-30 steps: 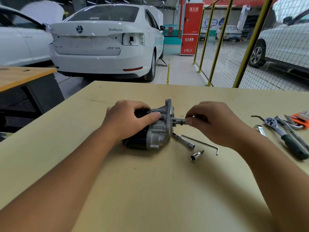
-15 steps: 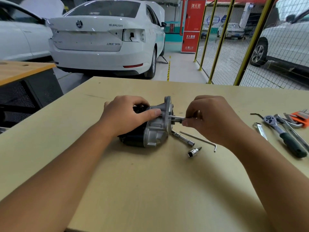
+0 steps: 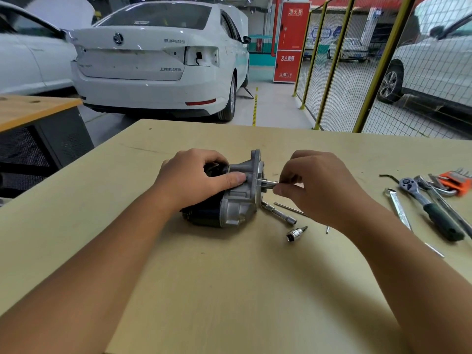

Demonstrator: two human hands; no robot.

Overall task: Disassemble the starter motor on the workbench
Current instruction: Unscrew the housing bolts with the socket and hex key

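One head-worn camera, looking forward and down across the workbench [image 3: 229, 290].

The wide-angle view sits close over the bench: both forearms run in from the bottom corners, with the left hand [image 3: 194, 180] and right hand [image 3: 319, 186] meeting at the starter motor [image 3: 229, 203] near the frame's centre. Beyond the far bench edge it faces a white car [image 3: 153, 62] and a yellow mesh fence [image 3: 357, 72]. No second view shares the scene.
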